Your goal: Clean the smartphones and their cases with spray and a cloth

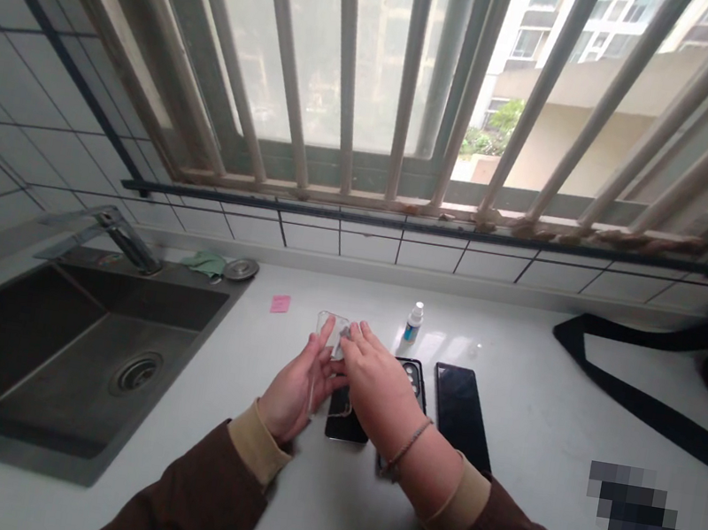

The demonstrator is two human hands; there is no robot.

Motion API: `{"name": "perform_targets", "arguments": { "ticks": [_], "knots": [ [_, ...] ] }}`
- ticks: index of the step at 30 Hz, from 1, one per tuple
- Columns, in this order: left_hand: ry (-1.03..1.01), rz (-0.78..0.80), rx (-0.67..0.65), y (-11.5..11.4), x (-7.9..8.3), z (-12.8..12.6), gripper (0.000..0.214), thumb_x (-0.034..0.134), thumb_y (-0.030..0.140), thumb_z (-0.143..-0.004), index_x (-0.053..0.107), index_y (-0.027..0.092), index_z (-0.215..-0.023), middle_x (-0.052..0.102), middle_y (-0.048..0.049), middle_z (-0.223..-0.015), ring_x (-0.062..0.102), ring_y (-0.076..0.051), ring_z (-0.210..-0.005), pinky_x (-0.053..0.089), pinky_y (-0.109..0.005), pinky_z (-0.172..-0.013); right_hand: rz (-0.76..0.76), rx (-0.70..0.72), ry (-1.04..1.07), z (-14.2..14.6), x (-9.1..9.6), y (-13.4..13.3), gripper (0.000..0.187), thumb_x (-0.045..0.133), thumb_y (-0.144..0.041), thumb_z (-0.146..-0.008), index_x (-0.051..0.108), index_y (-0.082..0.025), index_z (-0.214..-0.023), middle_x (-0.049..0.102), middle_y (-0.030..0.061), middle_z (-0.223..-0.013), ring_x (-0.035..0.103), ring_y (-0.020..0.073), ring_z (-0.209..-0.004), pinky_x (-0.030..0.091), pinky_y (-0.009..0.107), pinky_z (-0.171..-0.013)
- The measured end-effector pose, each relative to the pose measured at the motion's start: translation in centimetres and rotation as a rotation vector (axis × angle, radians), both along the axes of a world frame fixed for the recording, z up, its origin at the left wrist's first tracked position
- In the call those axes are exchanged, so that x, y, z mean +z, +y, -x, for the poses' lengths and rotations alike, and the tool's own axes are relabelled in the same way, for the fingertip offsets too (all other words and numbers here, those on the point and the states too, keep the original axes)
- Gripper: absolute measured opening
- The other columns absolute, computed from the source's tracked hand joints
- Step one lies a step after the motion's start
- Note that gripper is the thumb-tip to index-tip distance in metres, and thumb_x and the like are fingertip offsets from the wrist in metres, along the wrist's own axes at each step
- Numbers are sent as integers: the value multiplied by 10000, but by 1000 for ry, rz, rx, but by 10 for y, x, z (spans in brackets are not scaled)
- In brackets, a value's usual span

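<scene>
My left hand point(290, 394) holds a clear phone case point(322, 321) upright above the counter, fingers curled round its edge. Against the inside of the case, my right hand point(379, 381) presses a small grey cloth or wipe point(341, 342) with its fingertips. Beneath the hands lies a dark phone point(347, 428), partly hidden. Another black phone or case with round camera openings point(414, 371) shows from under my right wrist. To its right lies a black phone point(461, 412), screen up. A small white bottle with a blue label point(412, 326) stands behind them.
A sink point(151, 399) with a faucet point(130, 238) is on the left. By its back corner are a green cloth point(204, 263) and a metal strainer point(240, 269). A pink note point(280, 303) lies on the counter. A black strap point(603, 390) and a barred window are farther off.
</scene>
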State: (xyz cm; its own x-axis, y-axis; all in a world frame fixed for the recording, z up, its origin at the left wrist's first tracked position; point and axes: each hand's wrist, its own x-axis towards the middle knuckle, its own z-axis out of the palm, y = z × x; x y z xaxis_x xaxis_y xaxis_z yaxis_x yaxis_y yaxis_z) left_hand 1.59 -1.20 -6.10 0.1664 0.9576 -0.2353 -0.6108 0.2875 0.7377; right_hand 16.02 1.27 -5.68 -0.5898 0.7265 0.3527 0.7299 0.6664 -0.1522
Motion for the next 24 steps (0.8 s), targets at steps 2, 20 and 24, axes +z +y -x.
{"name": "perform_targets", "arguments": {
  "ticks": [2,20,24],
  "knots": [
    [5,-2,51,2,1,1,566,405,490,-1100,359,346,-1645,680,-105,-1335,713,-190,-1073,587,-293,-904,21,16,-20,4,3,-6,359,507,-20,-972,706,33,-1267,607,306,-1459,510,356,-1469,415,454,-1253],
    [-19,-87,249,5,-5,11,616,517,578,-1040,455,284,-1577,701,-67,-982,714,-196,-954,584,-332,-925,399,23,11,16,19,-35,304,563,-68,-944,774,-22,-1159,439,288,-1613,257,436,-1582,289,622,-1270],
    [-29,-82,289,6,-7,8,595,554,594,-1018,496,299,-1532,682,-47,-967,712,-197,-954,586,-353,-933,445,48,200,19,25,-40,246,583,-53,-927,793,-59,-1058,427,269,-1628,208,384,-1607,231,573,-1309]
  ]
}}
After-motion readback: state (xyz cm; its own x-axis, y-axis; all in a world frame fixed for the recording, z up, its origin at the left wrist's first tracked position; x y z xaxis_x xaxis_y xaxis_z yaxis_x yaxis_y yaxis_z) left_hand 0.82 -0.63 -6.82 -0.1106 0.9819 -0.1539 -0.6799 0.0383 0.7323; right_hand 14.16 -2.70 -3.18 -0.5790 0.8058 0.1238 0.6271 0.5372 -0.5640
